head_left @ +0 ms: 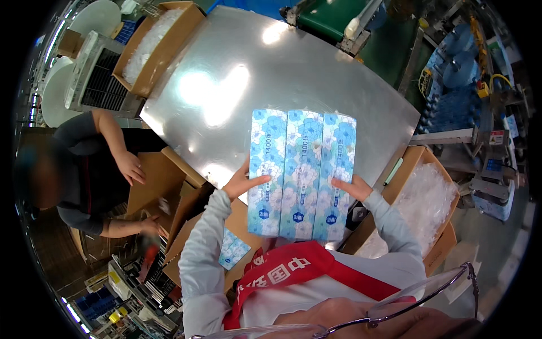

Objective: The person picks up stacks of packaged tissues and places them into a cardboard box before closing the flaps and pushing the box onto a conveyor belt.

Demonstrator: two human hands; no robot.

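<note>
Between my two hands is a pack of tissues (302, 169), three long blue-and-white floral packets side by side in clear wrap. My left hand (245, 182) grips its left side, thumb on the front face. On the opposite edge my right hand (353, 187) presses with its thumb on top and the other fingers hidden behind. The pack is raised in front of my chest, over the near edge of the metal table (305, 73). Below my left forearm, another blue floral pack (233, 250) lies in an open cardboard box (248, 217).
At the left, a co-worker (84, 169) reaches toward an open carton (155, 183). A box of clear plastic film (423, 195) stands at my right, and another (152, 48) at the table's far left. A green conveyor belt (330, 20) meets the far edge.
</note>
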